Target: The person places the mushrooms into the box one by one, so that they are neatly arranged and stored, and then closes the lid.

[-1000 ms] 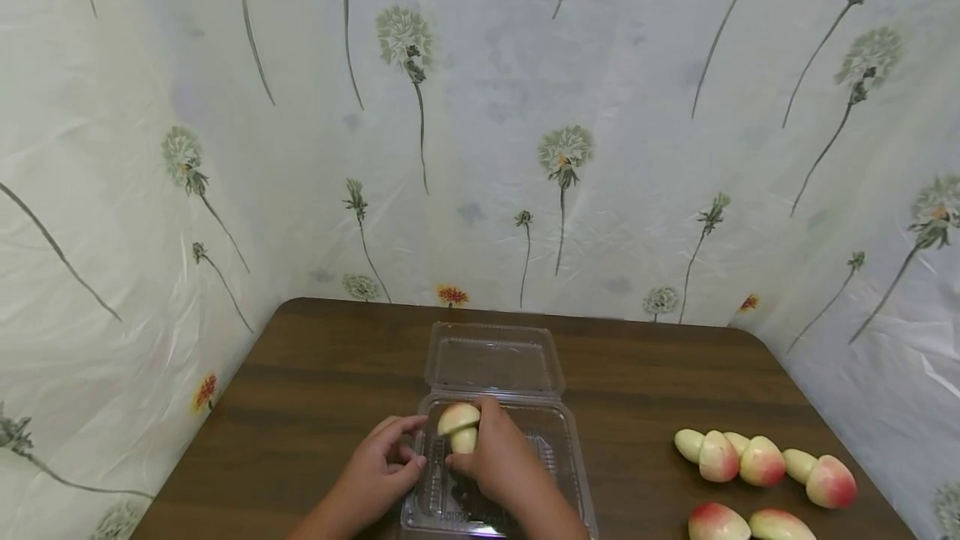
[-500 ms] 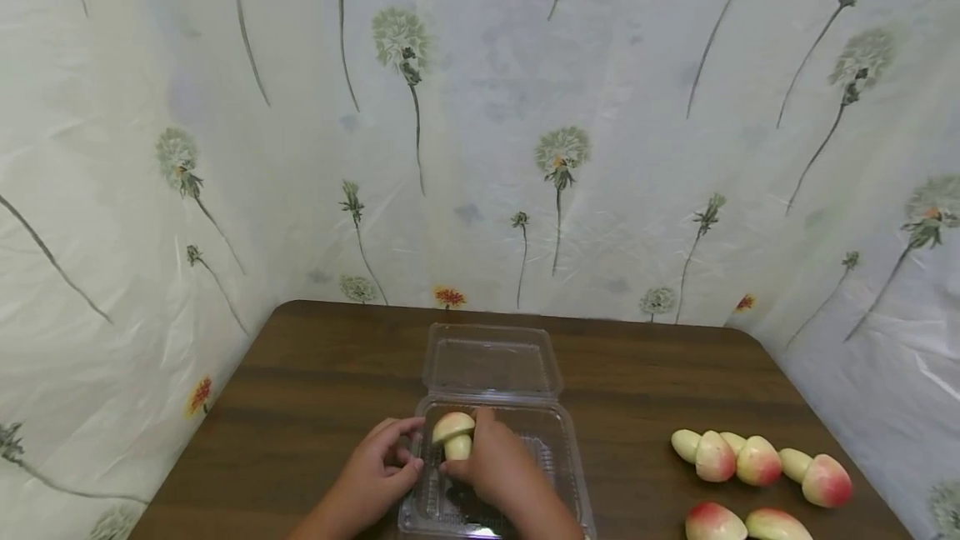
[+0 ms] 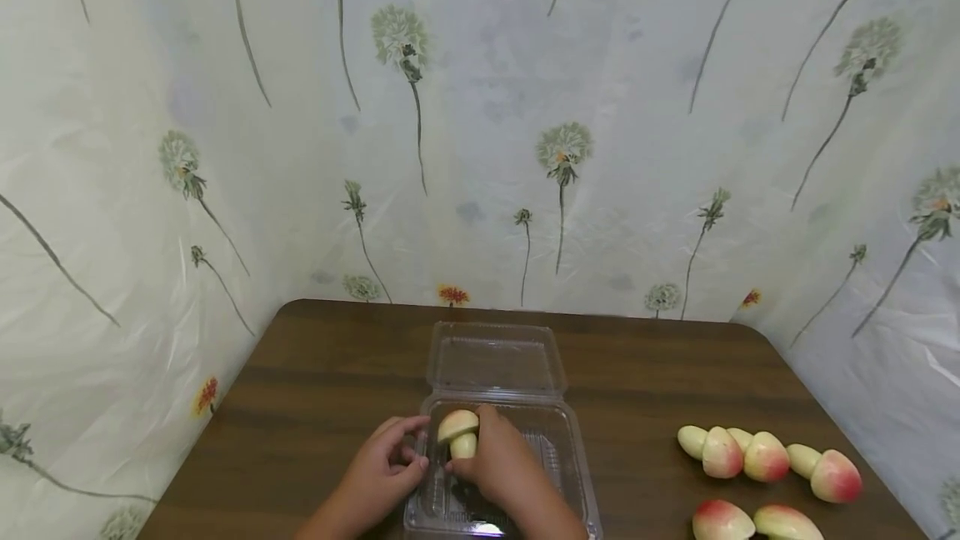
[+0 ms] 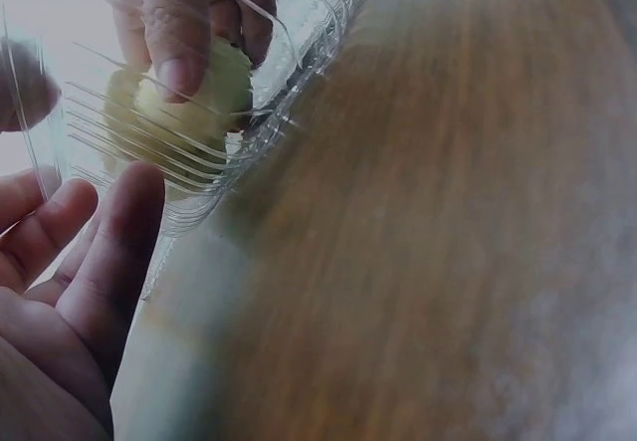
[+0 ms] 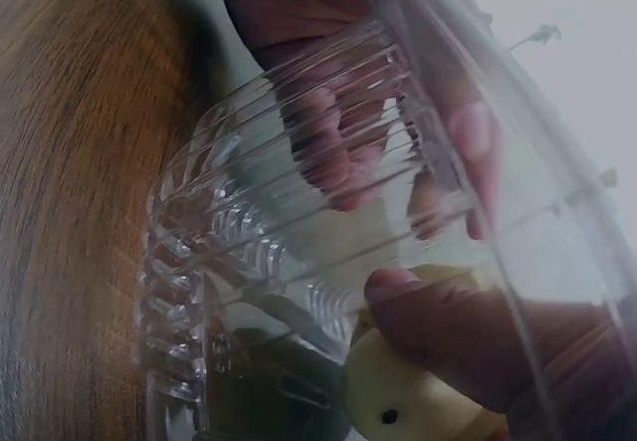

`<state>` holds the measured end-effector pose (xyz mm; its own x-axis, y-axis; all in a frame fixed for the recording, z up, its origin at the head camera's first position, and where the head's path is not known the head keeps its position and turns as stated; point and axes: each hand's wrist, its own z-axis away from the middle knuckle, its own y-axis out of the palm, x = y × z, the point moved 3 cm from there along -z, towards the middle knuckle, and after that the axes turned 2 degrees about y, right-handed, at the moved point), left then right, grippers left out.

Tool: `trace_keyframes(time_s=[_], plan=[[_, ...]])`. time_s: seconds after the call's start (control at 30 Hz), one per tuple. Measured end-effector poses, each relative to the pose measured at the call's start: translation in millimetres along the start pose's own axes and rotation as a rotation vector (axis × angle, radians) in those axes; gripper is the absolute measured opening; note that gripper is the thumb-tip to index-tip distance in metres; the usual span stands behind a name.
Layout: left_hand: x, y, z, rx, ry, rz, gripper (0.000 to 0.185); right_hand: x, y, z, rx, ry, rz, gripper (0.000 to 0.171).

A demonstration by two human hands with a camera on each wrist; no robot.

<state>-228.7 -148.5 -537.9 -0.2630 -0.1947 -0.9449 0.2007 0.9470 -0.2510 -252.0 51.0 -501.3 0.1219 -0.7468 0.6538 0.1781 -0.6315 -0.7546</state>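
A clear plastic clamshell box (image 3: 558, 452) lies open on the brown table, its lid (image 3: 495, 361) folded back. My right hand (image 3: 491, 461) holds a pale green fruit with a pink blush (image 3: 459, 430) upright at the tray's near-left end. The thumb (image 5: 448, 322) presses on the fruit (image 5: 403, 406). My left hand (image 3: 386, 463) grips the tray's left rim, its fingertips (image 5: 468, 132) showing through the plastic. In the left wrist view the fruit (image 4: 189, 112) shows behind the ribbed wall (image 4: 289, 73), with the left-hand fingers (image 4: 114, 232) just outside it.
Several more pale and red fruits (image 3: 765, 458) lie in a row at the table's right side, with two others (image 3: 750, 521) nearer the front edge. A flower-printed plastic sheet (image 3: 487, 148) walls in the table on three sides.
The right hand has lowered the fruit slightly into the tray. The left hand stays on the tray's rim.
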Motion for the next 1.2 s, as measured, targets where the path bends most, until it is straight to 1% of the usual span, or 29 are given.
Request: trace_keyframes(time_s=[0.13,0.33,0.6,0.73,0.93,1.2], plan=[[-0.5,-1.5,-1.8,0.001,-0.004,-0.011,0.049,2.5,0.5,-1.8,-0.018,0.015,0.038,0.077],[2.4,-2.6,-3.0,-0.004,-0.029,-0.052,0.049,4.9,1.5,-2.9,-0.046,0.036,0.095,0.079],[3.6,-1.4,-3.6,0.006,-0.037,-0.036,0.050,4.9,1.7,-1.2,-0.069,0.048,0.134,0.079],[2.8,-1.2,-2.9,0.012,-0.034,-0.031,0.050,5.4,-0.5,0.7,-0.063,0.055,0.122,0.080],[2.2,-0.8,-3.0,0.023,-0.024,-0.036,0.051,2.8,-4.0,1.8,-0.071,0.034,0.109,0.078],[1.8,-0.3,-2.0,0.026,-0.003,-0.050,0.052,-3.4,-7.7,4.9,-0.045,0.020,0.083,0.081]])
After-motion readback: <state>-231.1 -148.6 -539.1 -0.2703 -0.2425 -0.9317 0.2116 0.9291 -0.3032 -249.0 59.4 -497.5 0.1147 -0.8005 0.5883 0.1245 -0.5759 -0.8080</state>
